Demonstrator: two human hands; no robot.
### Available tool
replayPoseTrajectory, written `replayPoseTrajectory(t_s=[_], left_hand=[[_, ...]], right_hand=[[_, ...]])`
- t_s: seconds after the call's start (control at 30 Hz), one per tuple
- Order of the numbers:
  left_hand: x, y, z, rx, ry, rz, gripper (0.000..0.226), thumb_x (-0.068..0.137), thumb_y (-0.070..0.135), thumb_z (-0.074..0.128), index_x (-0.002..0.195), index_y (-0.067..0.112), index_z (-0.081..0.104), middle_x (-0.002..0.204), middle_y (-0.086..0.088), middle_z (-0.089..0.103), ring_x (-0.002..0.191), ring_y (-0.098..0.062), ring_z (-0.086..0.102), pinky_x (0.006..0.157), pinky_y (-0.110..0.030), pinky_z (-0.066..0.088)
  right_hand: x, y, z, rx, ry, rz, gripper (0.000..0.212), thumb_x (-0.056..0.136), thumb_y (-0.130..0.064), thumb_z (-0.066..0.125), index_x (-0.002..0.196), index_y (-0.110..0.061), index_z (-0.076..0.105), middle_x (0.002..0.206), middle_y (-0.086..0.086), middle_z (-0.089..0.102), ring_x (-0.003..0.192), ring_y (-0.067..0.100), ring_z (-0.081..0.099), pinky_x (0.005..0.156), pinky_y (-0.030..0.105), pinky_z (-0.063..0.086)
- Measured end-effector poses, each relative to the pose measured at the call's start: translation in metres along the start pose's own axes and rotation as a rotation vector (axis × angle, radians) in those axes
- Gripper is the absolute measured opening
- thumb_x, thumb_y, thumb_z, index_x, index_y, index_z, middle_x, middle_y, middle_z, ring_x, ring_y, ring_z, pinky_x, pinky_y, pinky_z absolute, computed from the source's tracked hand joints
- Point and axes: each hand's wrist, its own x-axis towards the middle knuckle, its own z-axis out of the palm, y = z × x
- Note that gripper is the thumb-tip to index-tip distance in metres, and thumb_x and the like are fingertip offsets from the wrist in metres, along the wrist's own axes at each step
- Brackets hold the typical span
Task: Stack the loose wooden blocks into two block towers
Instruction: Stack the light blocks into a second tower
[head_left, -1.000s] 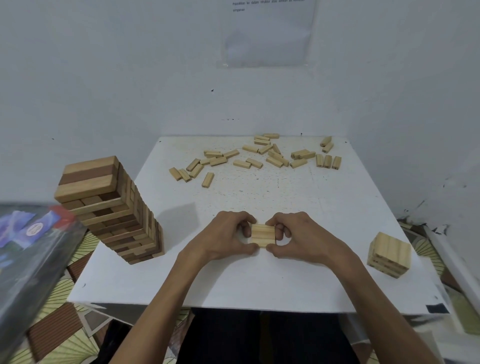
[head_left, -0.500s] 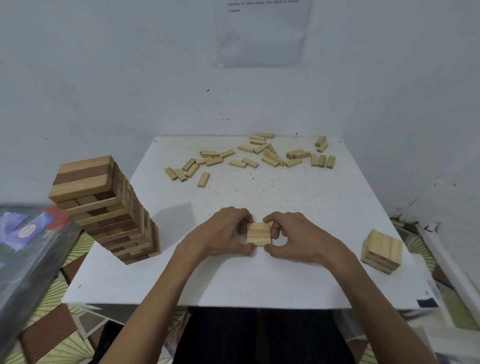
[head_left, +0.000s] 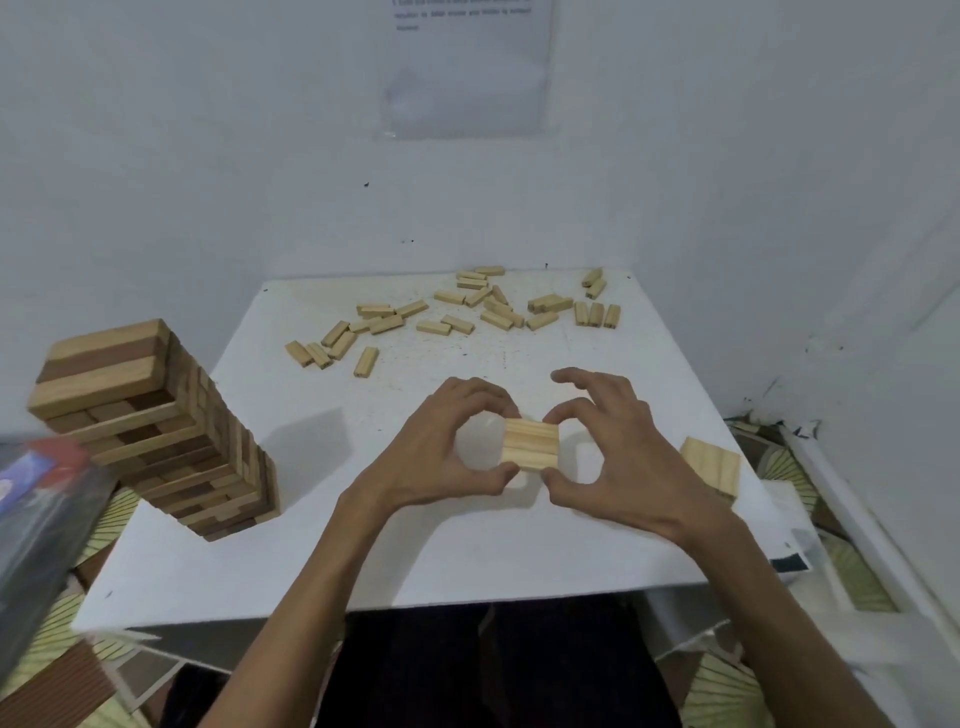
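A square block layer (head_left: 530, 444) sits on the desk (head_left: 363, 561) at the centre of the frame. The left hand (head_left: 447, 441) pinches its left edge and the right hand (head_left: 618, 457) its right edge. Squeeze evenly so the sides sit flush before laying loose blocks (head_left: 457, 317) from the upper centre crosswise on top.

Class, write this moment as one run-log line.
left hand: pinches block layer | right hand: pinches block layer | tall tower: left | short stack: right | loose blocks: far side
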Motion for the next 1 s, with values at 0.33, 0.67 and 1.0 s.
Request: replayPoseTrajectory(t_s=[0.33, 0.67, 1.0], left_hand=[[0.041, 0.033, 0.042, -0.266, -0.012, 0.049, 0.045, 0.075, 0.031, 0.080, 0.117, 0.020, 0.066, 0.122, 0.008, 0.067, 0.120, -0.024, 0.061, 0.103, -0.044, 0.046], [0.085, 0.056, 0.100, -0.447, -0.074, 0.071, 0.042, 0.076, 0.016, 0.081, 0.115, 0.012, 0.067, 0.117, 0.000, 0.071, 0.115, -0.026, 0.065, 0.101, -0.040, 0.050], [0.106, 0.048, 0.133, -0.465, -0.185, 0.080, 0.045, 0.077, 0.011, 0.082, 0.120, 0.013, 0.067, 0.122, 0.001, 0.070, 0.122, -0.027, 0.063, 0.103, -0.040, 0.050]], right_hand=[[-0.035, 0.033, -0.036, 0.076, 0.173, 0.073, 0.051, 0.073, -0.051, 0.070, 0.118, -0.028, 0.062, 0.153, -0.014, 0.039, 0.144, 0.013, 0.029, 0.107, 0.048, 0.035], [-0.078, 0.081, -0.055, 0.189, 0.322, 0.174, 0.052, 0.076, -0.045, 0.072, 0.122, -0.023, 0.063, 0.151, -0.012, 0.045, 0.140, 0.016, 0.041, 0.103, 0.042, 0.044], [-0.104, 0.108, -0.045, 0.297, 0.369, 0.244, 0.053, 0.080, -0.036, 0.076, 0.128, -0.018, 0.063, 0.144, -0.011, 0.054, 0.137, 0.012, 0.048, 0.106, 0.019, 0.042]])
